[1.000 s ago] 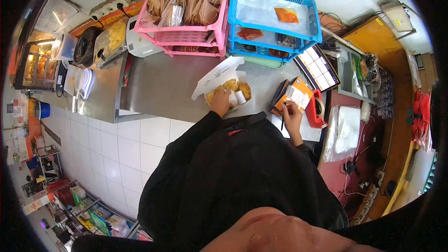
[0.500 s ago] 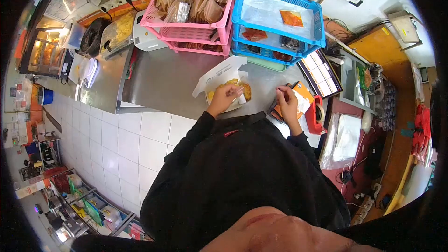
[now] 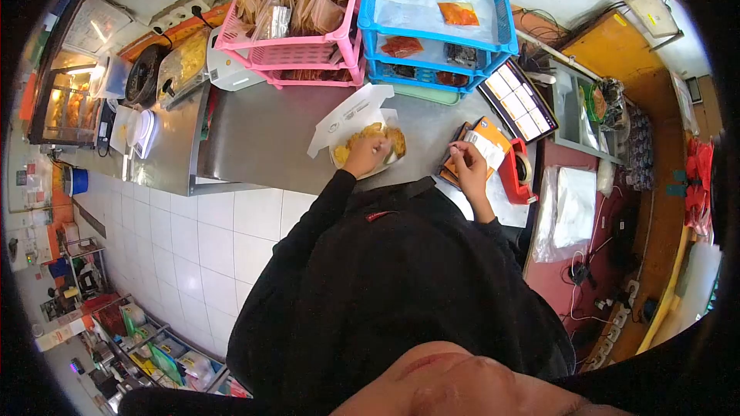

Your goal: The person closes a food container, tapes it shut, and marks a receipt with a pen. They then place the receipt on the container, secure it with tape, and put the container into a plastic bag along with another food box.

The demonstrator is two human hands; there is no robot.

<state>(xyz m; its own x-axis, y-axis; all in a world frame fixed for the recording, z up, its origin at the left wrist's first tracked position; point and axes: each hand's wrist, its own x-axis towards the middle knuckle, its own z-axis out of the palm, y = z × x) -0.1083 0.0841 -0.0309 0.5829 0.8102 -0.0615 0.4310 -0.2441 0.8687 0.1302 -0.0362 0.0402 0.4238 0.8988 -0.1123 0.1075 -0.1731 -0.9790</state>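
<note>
An open white cardboard food box (image 3: 333, 132) stands on the steel counter with its lid raised toward the back. Golden fried food (image 3: 395, 141) lies inside. My left hand (image 3: 368, 156) reaches over the box's front, fingers bent down at the food and closed; whatever they hold is hidden. To the right, my right hand (image 3: 470, 163) is raised with thumb and fingertips pinched together, and anything between them is too small to name. Just behind it are orange-and-white packets (image 3: 490, 139), lying on the counter.
Pink stacked baskets (image 3: 289, 48) of filled bags and blue stacked baskets (image 3: 439, 42) with sauce packets line the back. A tilted screen (image 3: 518, 100) and red tape dispenser (image 3: 515, 177) stand right. Plastic bags (image 3: 566, 208) lie beyond. A white scale (image 3: 141, 131) sits left.
My left hand has gone lower into the box, its fingers now at the food. My right hand stays pinched near the orange packets. The whole view has shifted slightly.
</note>
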